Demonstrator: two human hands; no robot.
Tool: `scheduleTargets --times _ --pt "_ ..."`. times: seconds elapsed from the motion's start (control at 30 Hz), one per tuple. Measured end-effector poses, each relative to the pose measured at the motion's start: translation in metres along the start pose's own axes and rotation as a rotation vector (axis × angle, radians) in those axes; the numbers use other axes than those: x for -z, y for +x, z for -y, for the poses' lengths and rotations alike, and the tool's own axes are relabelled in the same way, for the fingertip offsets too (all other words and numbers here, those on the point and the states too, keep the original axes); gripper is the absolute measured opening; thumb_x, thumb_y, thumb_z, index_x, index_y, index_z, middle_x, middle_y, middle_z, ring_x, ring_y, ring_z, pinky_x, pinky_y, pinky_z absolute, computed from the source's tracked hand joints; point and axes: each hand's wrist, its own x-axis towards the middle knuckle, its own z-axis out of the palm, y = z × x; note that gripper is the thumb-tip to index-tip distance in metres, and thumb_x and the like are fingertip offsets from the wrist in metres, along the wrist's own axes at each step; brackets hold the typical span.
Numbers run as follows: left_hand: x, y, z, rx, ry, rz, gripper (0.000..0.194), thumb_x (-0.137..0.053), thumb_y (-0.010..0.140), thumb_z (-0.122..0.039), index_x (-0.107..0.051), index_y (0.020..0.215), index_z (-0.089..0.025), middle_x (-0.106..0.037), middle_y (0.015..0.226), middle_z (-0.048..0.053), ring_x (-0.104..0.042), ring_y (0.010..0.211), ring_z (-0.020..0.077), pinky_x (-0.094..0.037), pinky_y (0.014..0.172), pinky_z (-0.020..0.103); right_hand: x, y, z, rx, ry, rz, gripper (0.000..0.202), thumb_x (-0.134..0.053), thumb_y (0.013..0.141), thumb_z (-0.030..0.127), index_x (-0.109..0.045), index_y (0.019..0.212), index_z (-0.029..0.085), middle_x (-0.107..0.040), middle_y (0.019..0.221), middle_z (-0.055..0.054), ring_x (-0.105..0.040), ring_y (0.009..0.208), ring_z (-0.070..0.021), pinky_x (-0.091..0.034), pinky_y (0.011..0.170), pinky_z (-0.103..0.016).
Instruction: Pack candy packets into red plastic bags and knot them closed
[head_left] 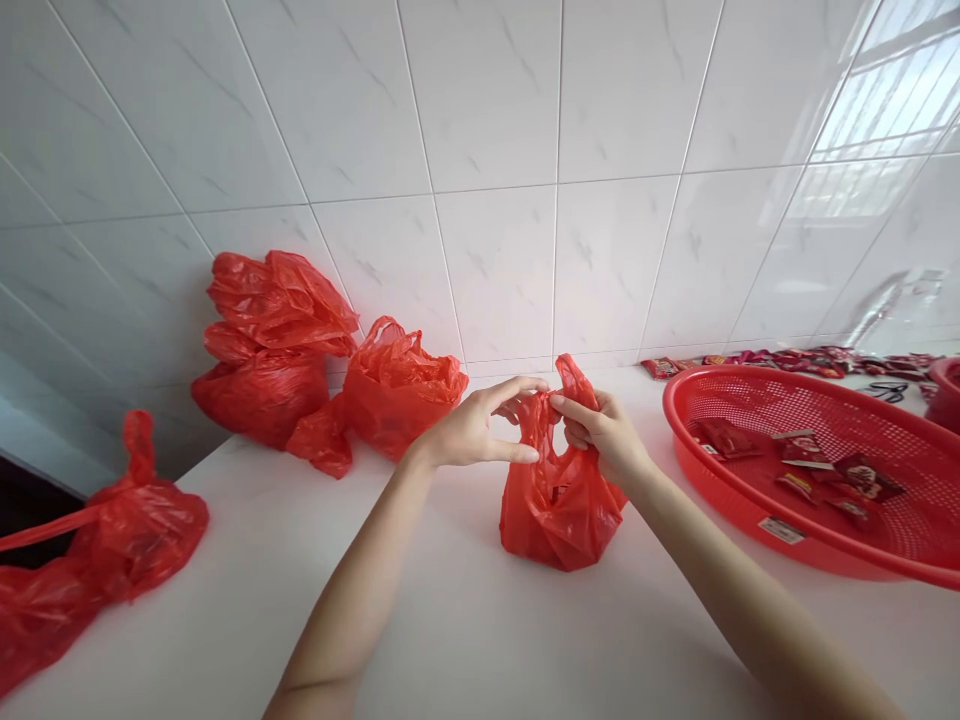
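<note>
A red plastic bag point(559, 515) stands upright on the white table, its top gathered and its handles raised. My right hand point(604, 430) pinches the bag near the base of one handle, thumb and fingers closed on it. On the other side of the bag's neck is my left hand point(487, 425), its thumb and fingers spread apart around the gathered plastic. Small dark shapes show faintly through an opening in the bag.
A red mesh basket point(780, 500) with several small packets is at the right. More packets point(810, 358) lie along the tiled wall near a clear bottle point(911, 310). Red bags stand at the back left point(270, 350), beside them point(401, 390), and at the left edge point(142, 530).
</note>
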Motion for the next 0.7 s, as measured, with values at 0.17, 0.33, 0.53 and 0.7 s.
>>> scheduleTargets --times 0.17,0.33,0.53,0.7 --pt "0.001 -0.001 0.001 -0.07 0.137 0.027 0.047 -0.077 0.079 -0.024 -0.07 0.125 -0.029 -0.071 0.117 0.007 -0.064 0.11 0.0242 -0.052 0.098 0.041 0.003 0.003 0.002 -0.072 0.046 0.072 0.034 -0.082 0.071 0.039 -0.057 0.059 0.02 -0.029 0.049 0.009 -0.017 0.046 -0.0059 -0.017 0.044 -0.027" --pt "-0.003 -0.001 0.002 -0.097 0.146 0.06 0.052 -0.073 0.08 -0.019 -0.067 0.13 -0.03 -0.072 0.114 0.006 -0.066 0.102 0.0212 -0.054 0.094 0.037 0.006 0.005 0.003 -0.152 0.057 0.102 0.033 -0.08 0.071 0.035 -0.054 0.056 0.021 -0.024 0.047 0.01 -0.015 0.045 -0.0057 -0.016 0.043 -0.026" --pt "-0.014 0.005 0.008 -0.137 0.125 -0.12 0.015 -0.069 0.088 -0.027 -0.078 0.1 -0.024 -0.073 0.091 0.004 -0.065 0.082 0.0174 -0.053 0.077 0.029 0.004 0.002 0.006 -0.166 0.079 0.107 0.031 -0.081 0.072 0.039 -0.061 0.061 0.02 -0.041 0.051 0.008 -0.017 0.045 -0.0047 -0.016 0.044 -0.025" --pt "-0.009 0.005 0.001 -0.079 -0.064 -0.228 0.031 -0.062 0.093 -0.043 -0.068 0.076 -0.018 -0.063 0.074 0.002 -0.056 0.07 0.0154 -0.046 0.068 0.028 0.01 0.005 0.014 -0.044 0.066 0.038 0.031 -0.078 0.075 0.047 -0.068 0.07 0.019 -0.064 0.072 0.0 -0.024 0.045 -0.0039 -0.025 0.044 -0.026"
